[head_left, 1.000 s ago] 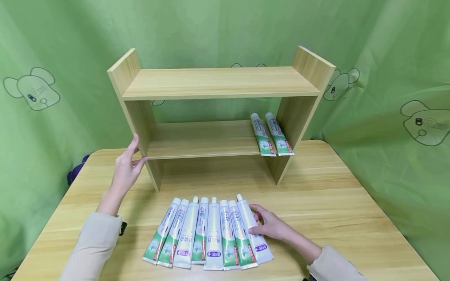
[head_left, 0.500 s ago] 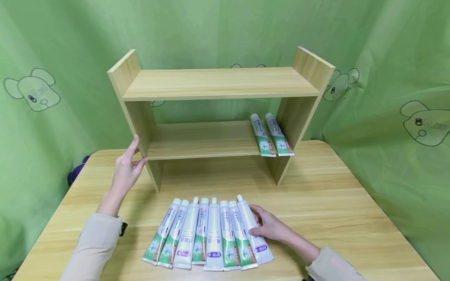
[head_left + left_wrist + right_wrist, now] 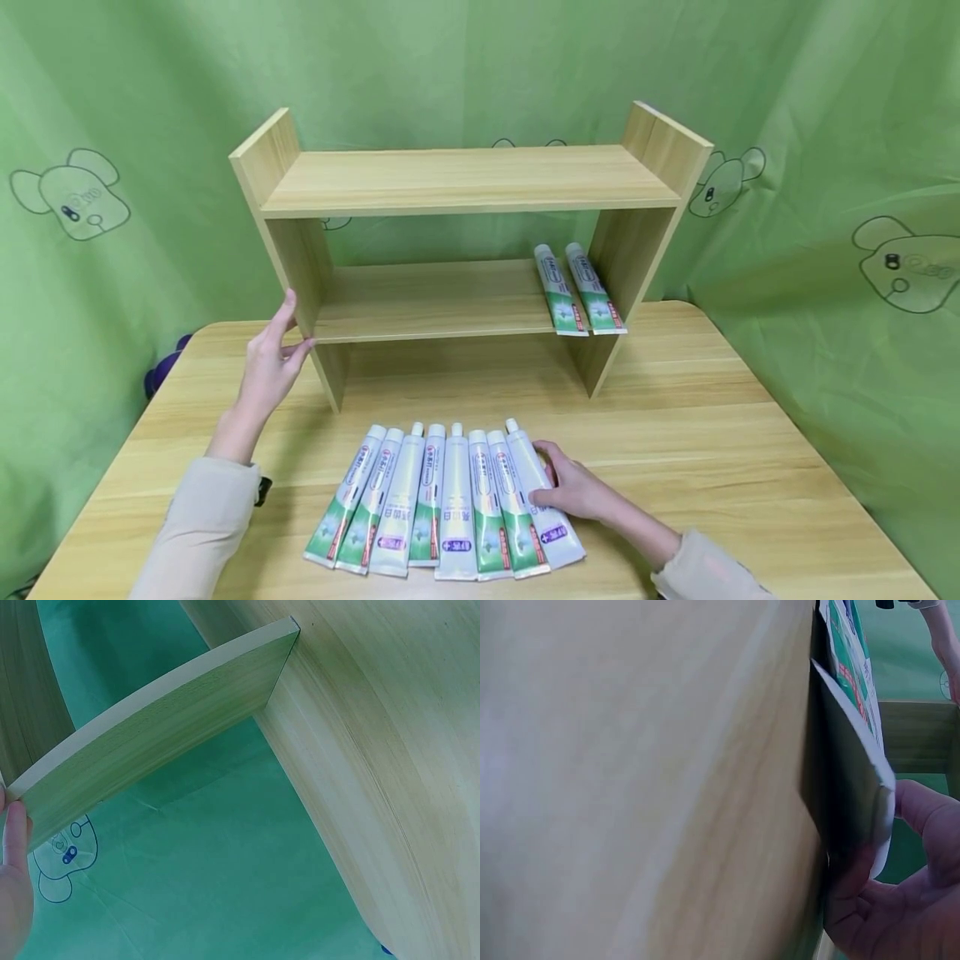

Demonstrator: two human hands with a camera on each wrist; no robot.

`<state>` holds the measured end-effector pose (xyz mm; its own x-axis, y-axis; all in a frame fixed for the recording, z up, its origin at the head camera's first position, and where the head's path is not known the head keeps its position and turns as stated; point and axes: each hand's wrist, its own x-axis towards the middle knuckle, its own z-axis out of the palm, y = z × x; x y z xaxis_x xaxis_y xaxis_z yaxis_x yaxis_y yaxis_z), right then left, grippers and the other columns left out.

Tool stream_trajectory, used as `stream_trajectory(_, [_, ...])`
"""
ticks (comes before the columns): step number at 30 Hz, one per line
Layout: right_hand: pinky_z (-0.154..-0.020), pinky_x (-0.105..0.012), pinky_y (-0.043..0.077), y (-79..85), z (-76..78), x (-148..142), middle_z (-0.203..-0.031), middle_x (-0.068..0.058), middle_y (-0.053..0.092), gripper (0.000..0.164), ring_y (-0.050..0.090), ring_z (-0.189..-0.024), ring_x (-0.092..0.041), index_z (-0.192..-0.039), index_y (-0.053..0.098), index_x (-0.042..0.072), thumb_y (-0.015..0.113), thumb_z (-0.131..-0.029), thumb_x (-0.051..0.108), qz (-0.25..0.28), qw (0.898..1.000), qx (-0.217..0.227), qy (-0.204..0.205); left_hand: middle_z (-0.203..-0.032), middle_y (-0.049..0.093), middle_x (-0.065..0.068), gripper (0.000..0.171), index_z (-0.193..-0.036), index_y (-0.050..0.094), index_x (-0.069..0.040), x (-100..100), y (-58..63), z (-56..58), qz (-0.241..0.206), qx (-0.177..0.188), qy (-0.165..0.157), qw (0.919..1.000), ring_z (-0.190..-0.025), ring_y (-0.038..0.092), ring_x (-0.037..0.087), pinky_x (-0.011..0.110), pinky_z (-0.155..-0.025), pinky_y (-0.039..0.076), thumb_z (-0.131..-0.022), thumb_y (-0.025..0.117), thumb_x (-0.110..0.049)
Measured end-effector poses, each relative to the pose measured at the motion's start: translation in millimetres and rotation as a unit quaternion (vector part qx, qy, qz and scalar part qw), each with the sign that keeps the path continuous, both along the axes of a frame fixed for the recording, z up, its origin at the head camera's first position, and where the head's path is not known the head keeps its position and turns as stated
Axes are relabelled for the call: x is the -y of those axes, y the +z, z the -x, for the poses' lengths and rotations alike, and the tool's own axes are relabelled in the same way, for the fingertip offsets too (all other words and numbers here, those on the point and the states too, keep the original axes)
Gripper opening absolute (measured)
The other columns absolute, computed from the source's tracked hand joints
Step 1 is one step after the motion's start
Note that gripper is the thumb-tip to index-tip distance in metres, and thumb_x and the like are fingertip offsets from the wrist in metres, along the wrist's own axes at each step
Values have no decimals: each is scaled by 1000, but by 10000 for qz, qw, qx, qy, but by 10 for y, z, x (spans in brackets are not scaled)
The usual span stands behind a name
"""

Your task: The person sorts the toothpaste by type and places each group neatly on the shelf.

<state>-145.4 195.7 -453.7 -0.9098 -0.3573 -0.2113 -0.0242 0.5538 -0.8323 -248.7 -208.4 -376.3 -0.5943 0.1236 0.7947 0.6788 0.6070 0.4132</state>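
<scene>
In the head view my right hand (image 3: 573, 487) grips the rightmost toothpaste tube (image 3: 527, 462), white with a purple label, at the end of a fanned row on the table. The right wrist view shows that tube (image 3: 874, 761) tilted, its dark underside showing, between the thumb and fingers of the hand (image 3: 915, 892). The row beside it mixes green-and-white tubes (image 3: 427, 500) with white ones (image 3: 457, 492). My left hand (image 3: 270, 362) pinches the left side panel of a wooden shelf (image 3: 465, 179); a finger (image 3: 15, 836) lies at the board's edge in the left wrist view.
Two green-and-white tubes (image 3: 558, 292) lie side by side at the right end of the middle shelf board (image 3: 435, 304), flat ends at its front edge. The shelf stands on a wooden table (image 3: 720, 450), before a green curtain (image 3: 810, 167). Something purple (image 3: 161, 367) sits past the table's left edge.
The rightmost tube has turned slightly in the right hand, its flat end shifting a little right and nearer. The left hand keeps its place on the shelf.
</scene>
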Motion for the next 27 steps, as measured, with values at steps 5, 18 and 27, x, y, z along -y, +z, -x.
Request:
stream_trajectory(5, [-54,-24,51,1,0,-3,-82,-9,51,81,54,-66,-16,-137,23,-7,70,-72,8,65,9999,82,1,-129,43,31,83,-142,27,-7,7,-10,-1,5,19,16,10000,-97,57,45,32,-70,58,-72,61,21])
stream_trajectory(18, [-65,-32,60,119,32,-119,-92,-13,50,78,59,-75,-18,-141,5,-7,57,-84,7,1575,9806,1161,83,-128,44,32,84,-141,28,-6,12,-19,11,-10,-30,-29,10000,-97,57,45,28,-71,58,-69,62,23])
stream_trajectory(27, [-59,-34,60,238,33,-167,-99,-13,59,60,63,-75,-20,-138,18,-4,50,-90,9,1868,9766,1054,122,-123,46,35,89,-143,28,-11,-4,-20,4,-46,-166,-64,9998,-94,57,48,21,-72,55,-68,61,25])
